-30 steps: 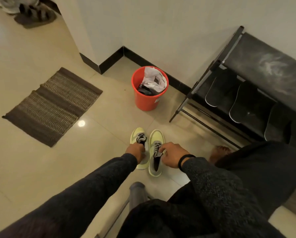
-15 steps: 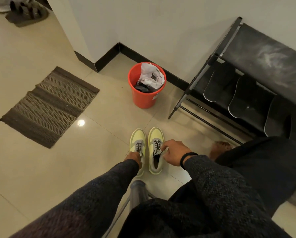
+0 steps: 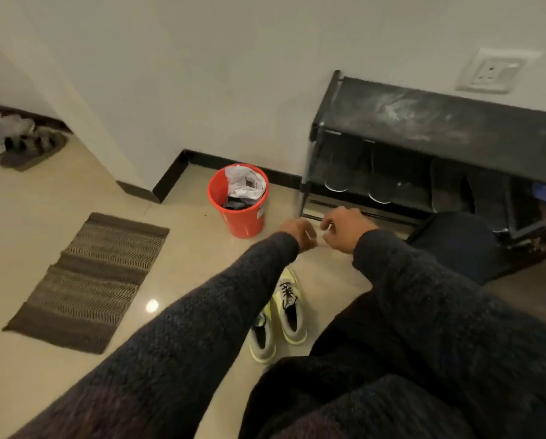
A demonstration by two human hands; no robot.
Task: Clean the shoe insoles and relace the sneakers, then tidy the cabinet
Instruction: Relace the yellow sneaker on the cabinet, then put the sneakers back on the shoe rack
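Two sneakers [image 3: 281,315]: yellow-green w/ grey uppers, black laces; side by side on floor [image 3: 176,255], lower centre of frame, toes toward upper frame; left one partly hidden under left sleeve; not touched by either hand.
Left hand [image 3: 298,232]: centre of frame, raised above floor, well above sneakers in frame; blurred; fingers look curled; can't tell if anything held.
Right hand [image 3: 344,228]: just right of left hand, near lower front rail of rack; fingers curled; small pale bit visible at fingertips, too blurred to name; grip state can't tell.
Sleeves: dark knit, both arms reaching from bottom of frame toward centre.
Shoe rack [image 3: 439,122]: black, upper right of frame, against wall; top shelf dusty w/ pale smears.
Insoles [image 3: 341,166]: dark w/ pale edges, standing upright in a row on rack's lower shelf, leaning back.
Bucket [image 3: 238,205]: red-orange, centre of frame, on floor left of rack, near wall corner; crumpled white paper/plastic and dark item inside.
Mat [image 3: 91,280]: brown striped, left of frame, flat on floor.
Other shoes [image 3: 18,141]: grey and dark pairs, far upper left, on floor.
Wall socket [image 3: 493,71]: white, upper right, above rack.
Knee [image 3: 455,245]: dark trousers, right of centre, in front of rack.
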